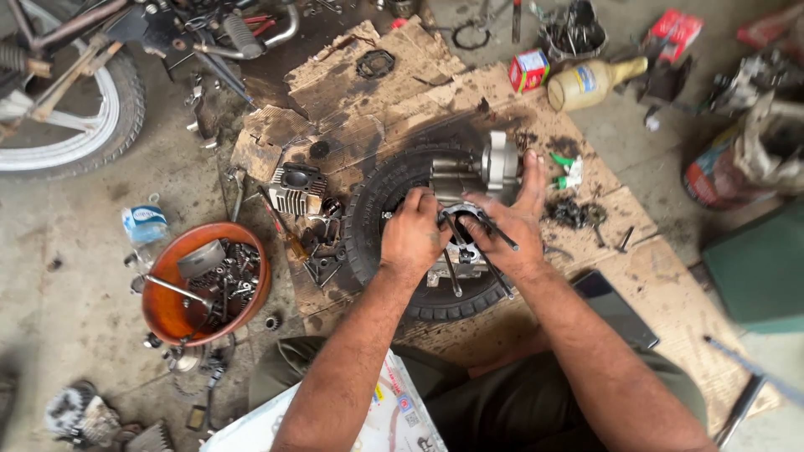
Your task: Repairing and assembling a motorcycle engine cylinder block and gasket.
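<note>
Single view, head-worn: looks steeply down from above the seated person, close over both forearms, onto oily cardboard [368, 92] on the concrete floor [59, 285]; motorcycle wheel [75, 117] at upper left edge.

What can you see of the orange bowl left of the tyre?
The round orange-brown bowl sits upright on the concrete floor, left of the black rubber tyre and oily cardboard sheet. It looks like plastic, smeared with grime. Inside lie dark bolts, small metal parts, a grey piston-like piece and a long shiny rod leaning across. Neither hand touches it.
</note>
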